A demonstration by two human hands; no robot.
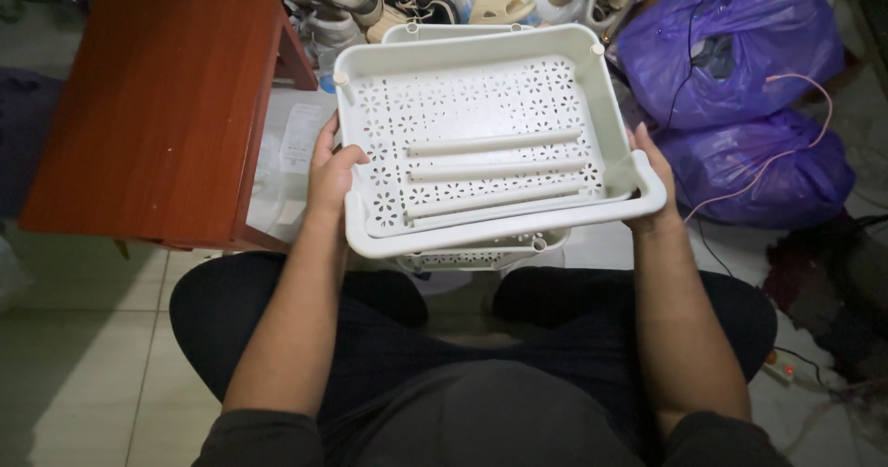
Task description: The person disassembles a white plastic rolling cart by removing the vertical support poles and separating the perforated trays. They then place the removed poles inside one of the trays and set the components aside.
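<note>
Two hands grip one white perforated tray point(481, 134): left hand point(331, 176) clamped on its left rim, right hand point(653, 173) closed round the right rim. Three white rods point(495, 143) lie inside, between the grips. A second tray point(481, 252) sits just under the first. Left of the left grip, one red-brown stool point(157, 97). Right of the right grip, two purple bags point(740, 42).

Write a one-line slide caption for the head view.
Seated person's left hand and right hand grip a white perforated tray above a second tray.
</note>
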